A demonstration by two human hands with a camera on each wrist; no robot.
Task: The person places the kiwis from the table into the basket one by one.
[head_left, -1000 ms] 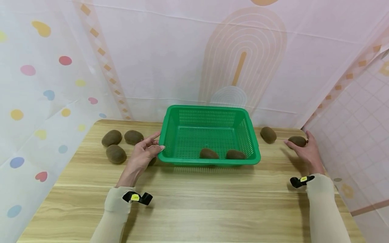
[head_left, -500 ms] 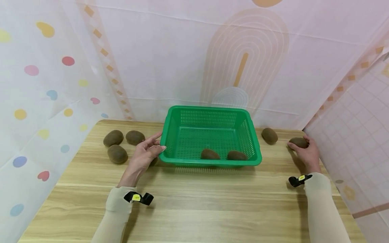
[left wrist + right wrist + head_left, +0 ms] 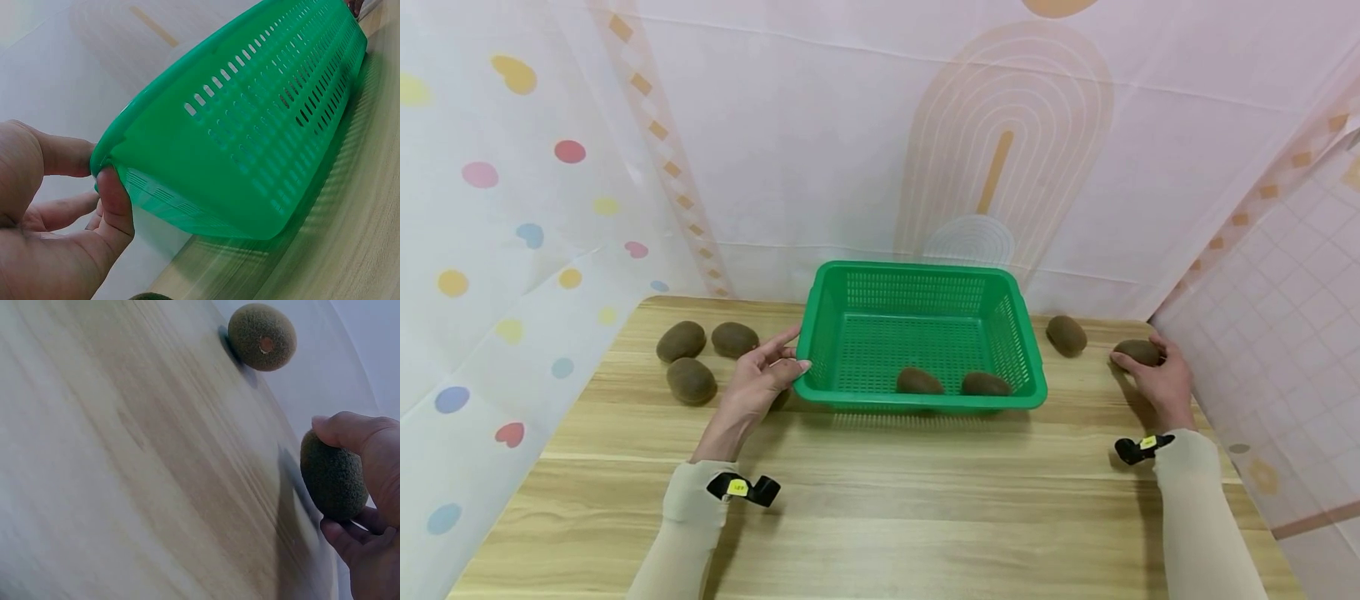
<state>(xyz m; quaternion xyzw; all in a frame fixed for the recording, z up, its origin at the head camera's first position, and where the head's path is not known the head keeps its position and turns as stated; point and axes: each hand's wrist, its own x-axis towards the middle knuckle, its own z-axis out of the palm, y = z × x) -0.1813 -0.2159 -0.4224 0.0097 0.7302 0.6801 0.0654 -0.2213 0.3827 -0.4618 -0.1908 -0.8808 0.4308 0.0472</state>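
A green plastic basket (image 3: 917, 400) with slotted sides stands near the back of the table, two kiwis lying inside by its front wall. At its left end my left hand (image 3: 752, 387) pinches the rim between thumb and fingers, which the left wrist view (image 3: 112, 187) shows closely. Over at the right edge of the table, my right hand (image 3: 1165, 385) grips a brown kiwi (image 3: 1137, 352) between thumb and fingers. In the right wrist view that kiwi (image 3: 331, 478) is held at its two ends. Another kiwi (image 3: 1066, 336) lies between the basket and my right hand.
Left of the basket, several kiwis (image 3: 691, 381) lie in a group, one partly hidden behind my left hand. A patterned cloth wall (image 3: 850, 150) closes off the back, and cloth also hangs at both sides. Bare wooden table (image 3: 925, 500) extends in front.
My right hand's fingers have closed in on the kiwi at the far right. The left hand keeps its hold on the basket rim. The whole view has shifted slightly.
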